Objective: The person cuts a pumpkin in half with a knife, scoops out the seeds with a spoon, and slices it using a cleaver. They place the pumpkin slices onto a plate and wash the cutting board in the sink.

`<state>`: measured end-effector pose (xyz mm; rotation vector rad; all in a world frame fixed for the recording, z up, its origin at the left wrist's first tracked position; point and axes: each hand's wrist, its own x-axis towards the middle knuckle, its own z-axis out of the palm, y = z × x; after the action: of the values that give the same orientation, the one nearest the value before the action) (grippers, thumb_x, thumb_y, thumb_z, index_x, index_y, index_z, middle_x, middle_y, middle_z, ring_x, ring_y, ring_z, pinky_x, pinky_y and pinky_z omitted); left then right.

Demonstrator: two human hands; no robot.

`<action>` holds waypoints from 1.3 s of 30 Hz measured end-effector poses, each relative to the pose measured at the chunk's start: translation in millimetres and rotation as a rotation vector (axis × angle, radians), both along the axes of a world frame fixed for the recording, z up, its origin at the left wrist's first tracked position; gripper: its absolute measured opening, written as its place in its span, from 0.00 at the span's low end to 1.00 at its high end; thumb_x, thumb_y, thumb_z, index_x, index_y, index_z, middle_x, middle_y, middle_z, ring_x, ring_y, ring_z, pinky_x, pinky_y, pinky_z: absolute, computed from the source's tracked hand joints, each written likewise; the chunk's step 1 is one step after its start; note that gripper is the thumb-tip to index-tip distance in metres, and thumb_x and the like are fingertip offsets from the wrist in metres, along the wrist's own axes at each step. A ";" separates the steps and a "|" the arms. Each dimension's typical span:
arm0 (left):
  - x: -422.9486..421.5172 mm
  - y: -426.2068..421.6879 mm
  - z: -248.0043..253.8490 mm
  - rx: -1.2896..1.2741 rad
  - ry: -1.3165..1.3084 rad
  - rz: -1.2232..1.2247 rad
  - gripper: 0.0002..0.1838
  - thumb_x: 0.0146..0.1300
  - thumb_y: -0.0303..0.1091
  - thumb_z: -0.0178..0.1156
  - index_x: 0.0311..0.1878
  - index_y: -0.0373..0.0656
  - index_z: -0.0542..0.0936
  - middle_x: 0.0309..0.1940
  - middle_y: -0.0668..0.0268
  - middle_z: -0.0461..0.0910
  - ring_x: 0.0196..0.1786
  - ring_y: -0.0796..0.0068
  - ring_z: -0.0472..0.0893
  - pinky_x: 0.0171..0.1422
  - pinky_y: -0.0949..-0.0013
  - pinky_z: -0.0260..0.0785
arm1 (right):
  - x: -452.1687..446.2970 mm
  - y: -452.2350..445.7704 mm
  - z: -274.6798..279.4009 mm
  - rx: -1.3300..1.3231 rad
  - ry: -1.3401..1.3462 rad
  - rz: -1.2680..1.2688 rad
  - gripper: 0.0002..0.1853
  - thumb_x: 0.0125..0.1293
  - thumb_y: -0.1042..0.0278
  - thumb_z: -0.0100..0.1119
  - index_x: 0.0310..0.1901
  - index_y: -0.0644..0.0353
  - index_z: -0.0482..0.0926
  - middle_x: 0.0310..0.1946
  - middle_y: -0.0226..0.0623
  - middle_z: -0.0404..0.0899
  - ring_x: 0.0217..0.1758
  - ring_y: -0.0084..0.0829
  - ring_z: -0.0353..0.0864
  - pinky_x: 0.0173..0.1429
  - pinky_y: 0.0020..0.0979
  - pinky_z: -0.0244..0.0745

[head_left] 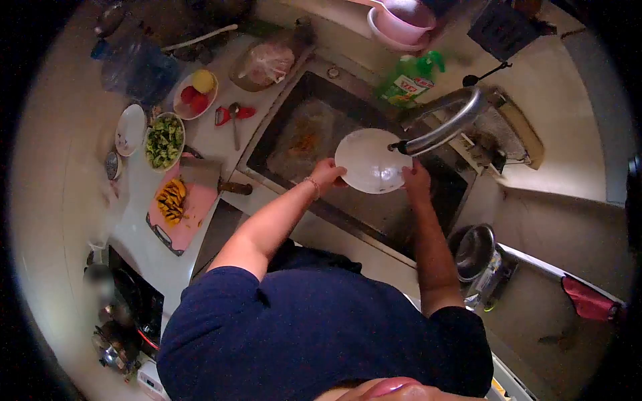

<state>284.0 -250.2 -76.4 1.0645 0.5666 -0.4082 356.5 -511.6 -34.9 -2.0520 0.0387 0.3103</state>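
A white plate (pixel 372 160) is held over the dark sink (pixel 361 217), beneath the end of the curved metal faucet (pixel 445 127). My left hand (pixel 326 176) grips the plate's left edge, and a bracelet circles that wrist. On the opposite side, my right hand (pixel 416 182) has hold of the right edge. Orange-brown scraps (pixel 307 142) lie in the left part of the sink. Whether water is running cannot be made out.
Left of the sink, a pink cutting board (pixel 192 227) bears yellow pieces and a cleaver (pixel 200 172). Behind it stand a bowl of chopped greens (pixel 164 142) and a red peeler (pixel 234 115). A green bottle (pixel 409 80) stands behind the sink; metal bowls (pixel 475 250) are at right.
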 end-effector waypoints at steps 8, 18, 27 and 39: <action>-9.9 12.1 34.4 0.298 -0.017 -0.088 0.06 0.50 0.26 0.55 0.31 0.36 0.71 0.24 0.62 0.77 0.25 0.67 0.80 0.27 0.64 0.77 | 103.6 -44.8 -65.6 -0.080 -0.321 0.051 0.21 0.62 0.55 0.52 0.50 0.64 0.72 0.42 0.36 0.75 0.44 0.35 0.75 0.49 0.38 0.72; -21.7 21.7 25.0 0.069 -0.134 0.005 0.10 0.52 0.28 0.53 0.37 0.33 0.73 0.29 0.58 0.78 0.30 0.66 0.81 0.31 0.62 0.78 | 76.0 -45.8 -40.1 0.428 0.382 -0.027 0.31 0.61 0.44 0.53 0.55 0.66 0.67 0.51 0.43 0.72 0.44 0.36 0.77 0.43 0.38 0.76; -52.4 21.1 31.7 0.137 0.143 -0.527 0.17 0.61 0.34 0.41 0.36 0.33 0.78 0.20 0.55 0.80 0.19 0.62 0.80 0.26 0.61 0.76 | -64.2 -15.6 8.8 0.413 0.903 -0.134 0.21 0.52 0.72 0.48 0.48 0.72 0.67 0.35 0.47 0.75 0.26 0.35 0.78 0.23 0.30 0.76; -183.4 142.5 23.1 0.207 0.039 -0.103 0.17 0.64 0.35 0.49 0.52 0.35 0.67 0.43 0.55 0.76 0.31 0.68 0.81 0.31 0.66 0.77 | -118.8 81.3 42.5 0.367 0.632 -0.185 0.19 0.52 0.72 0.48 0.47 0.69 0.68 0.27 0.41 0.76 0.17 0.32 0.76 0.19 0.28 0.76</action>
<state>100.6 -107.7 -53.2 1.2900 0.5997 -0.4692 237.7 -430.3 7.7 -1.5090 0.5163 0.7769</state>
